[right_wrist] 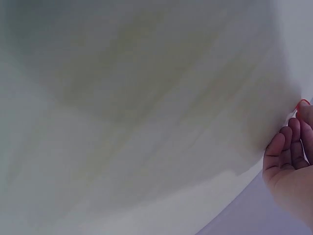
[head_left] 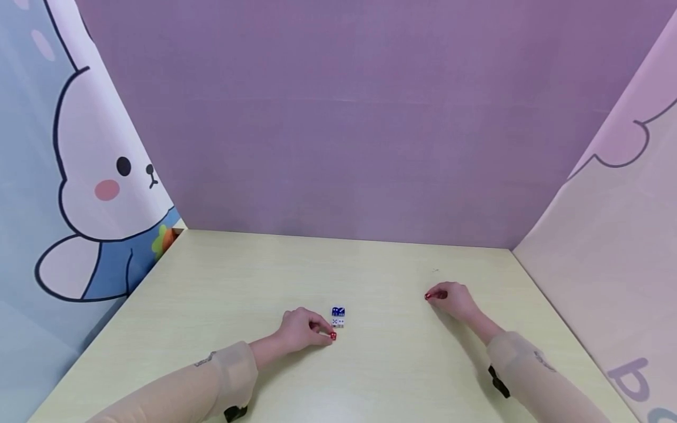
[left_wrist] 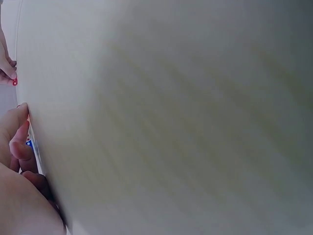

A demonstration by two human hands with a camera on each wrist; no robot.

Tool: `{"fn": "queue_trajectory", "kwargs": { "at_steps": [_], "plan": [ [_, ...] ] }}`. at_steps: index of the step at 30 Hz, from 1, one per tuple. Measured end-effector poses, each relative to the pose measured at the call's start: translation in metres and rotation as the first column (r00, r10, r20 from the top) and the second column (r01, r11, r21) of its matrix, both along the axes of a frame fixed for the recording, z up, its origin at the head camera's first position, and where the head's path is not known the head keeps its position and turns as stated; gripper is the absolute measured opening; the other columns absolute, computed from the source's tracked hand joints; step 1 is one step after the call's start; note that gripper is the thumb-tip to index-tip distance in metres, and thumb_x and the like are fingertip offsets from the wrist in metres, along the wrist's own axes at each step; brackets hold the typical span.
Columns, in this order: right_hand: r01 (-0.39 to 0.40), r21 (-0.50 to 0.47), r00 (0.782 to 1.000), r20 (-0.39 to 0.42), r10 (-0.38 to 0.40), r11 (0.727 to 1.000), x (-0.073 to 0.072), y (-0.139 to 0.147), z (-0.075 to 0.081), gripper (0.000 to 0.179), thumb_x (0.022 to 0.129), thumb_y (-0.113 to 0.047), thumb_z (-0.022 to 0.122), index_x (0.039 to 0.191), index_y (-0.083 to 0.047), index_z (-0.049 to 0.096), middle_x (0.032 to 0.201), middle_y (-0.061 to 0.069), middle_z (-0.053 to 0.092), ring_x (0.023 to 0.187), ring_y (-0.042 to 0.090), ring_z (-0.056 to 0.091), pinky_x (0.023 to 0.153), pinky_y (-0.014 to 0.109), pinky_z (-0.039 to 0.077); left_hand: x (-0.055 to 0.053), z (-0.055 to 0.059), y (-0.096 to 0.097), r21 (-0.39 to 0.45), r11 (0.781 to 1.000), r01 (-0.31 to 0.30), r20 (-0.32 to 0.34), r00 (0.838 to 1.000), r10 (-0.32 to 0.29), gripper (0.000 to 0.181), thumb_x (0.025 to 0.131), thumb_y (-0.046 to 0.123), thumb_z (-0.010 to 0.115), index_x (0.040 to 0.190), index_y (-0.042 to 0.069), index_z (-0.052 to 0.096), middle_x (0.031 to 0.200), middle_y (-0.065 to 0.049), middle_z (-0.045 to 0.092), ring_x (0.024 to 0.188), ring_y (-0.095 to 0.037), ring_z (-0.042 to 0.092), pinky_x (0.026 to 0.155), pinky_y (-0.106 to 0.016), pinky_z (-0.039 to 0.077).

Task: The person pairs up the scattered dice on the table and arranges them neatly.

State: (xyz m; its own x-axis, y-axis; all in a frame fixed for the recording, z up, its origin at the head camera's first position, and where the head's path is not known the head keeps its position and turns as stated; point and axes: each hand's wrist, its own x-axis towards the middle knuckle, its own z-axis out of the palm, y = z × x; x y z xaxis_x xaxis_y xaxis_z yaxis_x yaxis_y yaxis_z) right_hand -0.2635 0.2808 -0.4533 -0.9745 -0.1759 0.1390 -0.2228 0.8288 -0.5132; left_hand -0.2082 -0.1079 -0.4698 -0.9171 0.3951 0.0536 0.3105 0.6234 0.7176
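In the head view, two blue dice (head_left: 338, 311) sit side by side just behind two white dice (head_left: 338, 322), forming a small block on the table. My left hand (head_left: 300, 331) pinches a red die (head_left: 333, 336) by thumb and forefinger, at the near side of the white dice. Whether that die touches the table or the block, I cannot tell. Farther right, my right hand (head_left: 452, 298) pinches another red die (head_left: 428, 296) between its fingertips, low over the table. The right wrist view shows that die only as a red edge (right_wrist: 304, 102) by the fingers.
The pale wooden table (head_left: 211, 282) runs back to a purple panel (head_left: 344, 129). Side panels stand on the left, with a cartoon rabbit (head_left: 108, 147), and on the right (head_left: 619, 247). Small dark marks (head_left: 435, 270) show on the table beyond my right hand.
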Motion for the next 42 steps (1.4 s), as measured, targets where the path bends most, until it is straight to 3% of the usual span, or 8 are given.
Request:
{"fn": "queue_trajectory", "kwargs": {
  "at_steps": [15, 28, 42],
  "plan": [
    [-0.127, -0.084, 0.989, 0.068, 0.133, 0.988, 0.026, -0.032, -0.005, 0.008, 0.081, -0.008, 0.072, 0.088, -0.011, 0.072, 0.081, -0.004, 0.066, 0.072, 0.007, 0.055, 0.065, 0.020, 0.046, 0.002, 0.004, -0.001, -0.009, 1.000, 0.000, -0.005, 1.000, 0.000, 0.012, 0.070, 0.030, 0.083, 0.080, 0.029, 0.076, 0.053, 0.011, 0.048, 0.056, -0.002, 0.046, 0.080, -0.042, 0.024],
    [-0.256, -0.140, 0.959, 0.083, 0.269, 0.956, 0.051, -0.069, -0.002, 0.011, 0.077, -0.008, 0.076, 0.086, -0.010, 0.071, 0.079, -0.005, 0.065, 0.068, 0.004, 0.052, 0.062, 0.019, 0.046, 0.001, 0.003, -0.001, -0.007, 1.000, 0.006, 0.013, 1.000, -0.006, 0.013, 0.070, 0.029, 0.082, 0.082, 0.029, 0.076, 0.053, 0.013, 0.048, 0.056, -0.002, 0.045, 0.081, -0.041, 0.023],
    [-0.379, -0.128, 0.917, 0.079, 0.390, 0.917, 0.070, -0.119, 0.002, 0.010, 0.077, -0.007, 0.075, 0.085, -0.013, 0.071, 0.072, -0.009, 0.060, 0.063, 0.000, 0.048, 0.059, 0.019, 0.044, 0.001, 0.003, 0.000, -0.016, 1.000, -0.005, 0.003, 1.000, 0.005, 0.013, 0.070, 0.030, 0.083, 0.080, 0.030, 0.076, 0.053, 0.013, 0.049, 0.056, -0.002, 0.046, 0.081, -0.043, 0.024]
  ]
}}
